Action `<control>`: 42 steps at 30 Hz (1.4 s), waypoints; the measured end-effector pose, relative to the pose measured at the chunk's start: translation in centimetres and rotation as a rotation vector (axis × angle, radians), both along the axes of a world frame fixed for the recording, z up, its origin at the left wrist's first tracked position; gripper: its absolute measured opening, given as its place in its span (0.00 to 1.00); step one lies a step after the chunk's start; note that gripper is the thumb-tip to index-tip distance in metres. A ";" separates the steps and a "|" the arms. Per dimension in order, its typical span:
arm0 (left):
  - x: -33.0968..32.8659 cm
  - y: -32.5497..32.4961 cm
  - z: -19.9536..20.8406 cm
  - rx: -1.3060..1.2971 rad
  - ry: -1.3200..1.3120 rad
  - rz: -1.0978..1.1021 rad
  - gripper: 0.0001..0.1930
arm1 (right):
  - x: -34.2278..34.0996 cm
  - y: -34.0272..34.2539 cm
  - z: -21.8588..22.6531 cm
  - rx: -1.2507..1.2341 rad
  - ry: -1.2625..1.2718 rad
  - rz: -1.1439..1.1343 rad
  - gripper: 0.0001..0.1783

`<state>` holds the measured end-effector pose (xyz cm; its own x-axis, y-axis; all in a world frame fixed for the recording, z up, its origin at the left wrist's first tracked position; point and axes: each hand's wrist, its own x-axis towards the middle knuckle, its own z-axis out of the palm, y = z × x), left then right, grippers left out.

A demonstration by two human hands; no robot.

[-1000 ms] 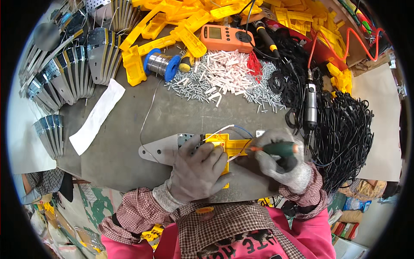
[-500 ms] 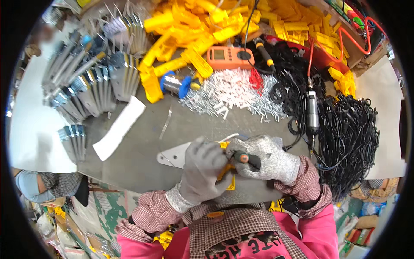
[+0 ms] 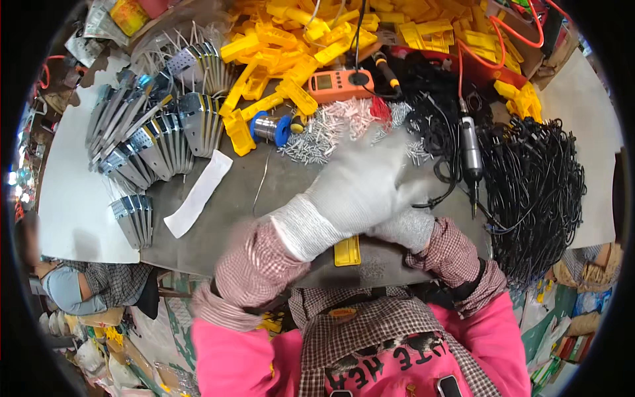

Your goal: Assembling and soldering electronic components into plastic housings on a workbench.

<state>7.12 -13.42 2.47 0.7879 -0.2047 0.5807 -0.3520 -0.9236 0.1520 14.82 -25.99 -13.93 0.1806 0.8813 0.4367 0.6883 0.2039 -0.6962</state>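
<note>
My left hand point(image 3: 360, 185), in a pale grey glove, reaches across the front of my right hand toward the heap of small silvery screws point(image 3: 304, 147) and pinkish-white small parts point(image 3: 344, 119). Its fingers are smeared by motion, so whether they hold anything is unclear. Beneath and beside it is my right hand point(image 3: 409, 228), gloved too, its fingers mostly covered by the left one. A yellow plastic housing point(image 3: 346, 253) lies below both hands near the table's front edge, its far end hidden by the left glove. The dark-handled tool seen earlier in my right hand does not show.
An orange multimeter point(image 3: 340, 85) and blue wire spool point(image 3: 283, 131) sit behind the screws, before piled yellow housings point(image 3: 291, 59). A hanging power screwdriver point(image 3: 471, 149) and black cables point(image 3: 536, 192) occupy the right. Leftward lie a white strip point(image 3: 198, 195) and stacked metal-ended grey pieces point(image 3: 132, 212).
My left hand has swung forward and right, over my right hand, toward the screw heap. The white plate beside it and the tool in my right hand are out of sight now.
</note>
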 end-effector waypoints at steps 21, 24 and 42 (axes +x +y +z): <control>-1.8 2.4 -5.2 -0.054 0.504 0.107 0.35 | 3.5 -9.5 9.4 -0.471 -0.243 -0.334 0.21; -1.0 1.9 -5.8 0.056 0.628 0.093 0.30 | 4.6 -10.0 7.7 -0.725 -0.368 -0.327 0.21; -9.1 0.7 -13.4 0.140 0.166 0.313 0.17 | 2.8 -7.0 6.5 -0.422 -0.188 -0.364 0.15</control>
